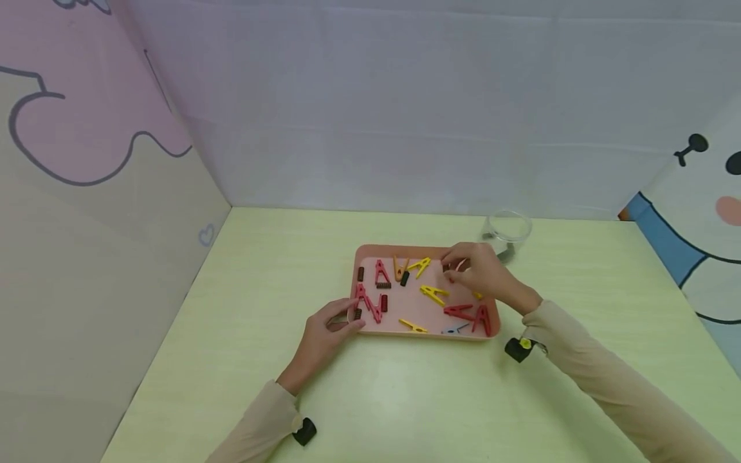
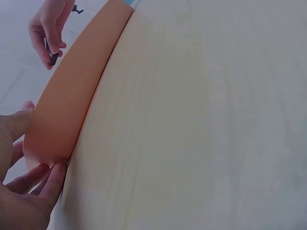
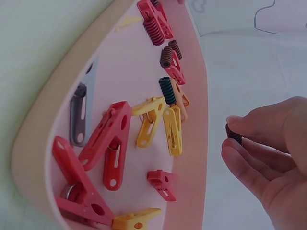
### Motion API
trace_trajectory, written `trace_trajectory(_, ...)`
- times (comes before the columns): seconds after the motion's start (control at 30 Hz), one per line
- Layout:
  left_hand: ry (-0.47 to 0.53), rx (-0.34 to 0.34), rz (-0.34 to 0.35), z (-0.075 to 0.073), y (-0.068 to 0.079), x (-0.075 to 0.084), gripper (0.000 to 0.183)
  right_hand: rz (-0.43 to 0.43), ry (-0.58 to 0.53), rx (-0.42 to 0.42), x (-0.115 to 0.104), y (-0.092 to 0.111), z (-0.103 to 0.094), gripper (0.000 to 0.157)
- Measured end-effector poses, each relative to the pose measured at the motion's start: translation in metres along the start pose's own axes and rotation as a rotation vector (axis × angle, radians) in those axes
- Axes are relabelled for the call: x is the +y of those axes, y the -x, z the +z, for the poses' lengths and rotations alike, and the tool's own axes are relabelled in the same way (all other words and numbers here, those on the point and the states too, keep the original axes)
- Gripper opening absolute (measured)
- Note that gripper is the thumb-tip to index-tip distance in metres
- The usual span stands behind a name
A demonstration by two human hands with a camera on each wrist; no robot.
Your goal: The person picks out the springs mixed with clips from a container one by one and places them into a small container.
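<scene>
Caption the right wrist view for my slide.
Right hand pinches a dark coiled piece near a pink tray holding colored clips and similar coils.

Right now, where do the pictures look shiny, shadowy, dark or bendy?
Head view: a pale shine on the table below the tray, and a soft shadow beside the right sleeve; left wrist view: dim, the tray's side looking bowed, perhaps from the lens; right wrist view: dim too, the tray's rim looking curved, though the clips show fairly clearly.
</scene>
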State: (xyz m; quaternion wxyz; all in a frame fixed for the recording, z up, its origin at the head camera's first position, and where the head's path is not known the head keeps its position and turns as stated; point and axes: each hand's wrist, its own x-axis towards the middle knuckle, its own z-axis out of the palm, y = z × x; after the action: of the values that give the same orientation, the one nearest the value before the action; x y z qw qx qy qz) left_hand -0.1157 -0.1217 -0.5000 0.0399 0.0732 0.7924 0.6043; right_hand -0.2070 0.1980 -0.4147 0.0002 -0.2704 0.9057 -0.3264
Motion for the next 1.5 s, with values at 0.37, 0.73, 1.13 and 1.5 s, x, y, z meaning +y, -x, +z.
trace_trajectory(0.37,0.009,-0.001,0.004,0.0,-0.001,0.001,0.049,0.0,-0.002,0.007,0.0,0.003,-0.01,0.019)
trace_trajectory(0.73,0.003,0.001,0.002,0.0,-0.002,0.0,0.049,0.016,-0.019,0.033,-0.003,0.004,-0.022,0.016)
trace_trajectory(1.13,-0.001,0.008,0.019,0.0,-0.001,0.002,0.049,-0.02,-0.039,0.056,-0.007,0.004,-0.035,0.016)
trace_trajectory(1.5,0.003,0.003,-0.013,0.0,0.001,0.001,0.049,-0.051,-0.018,0.061,-0.001,0.004,-0.046,0.017)
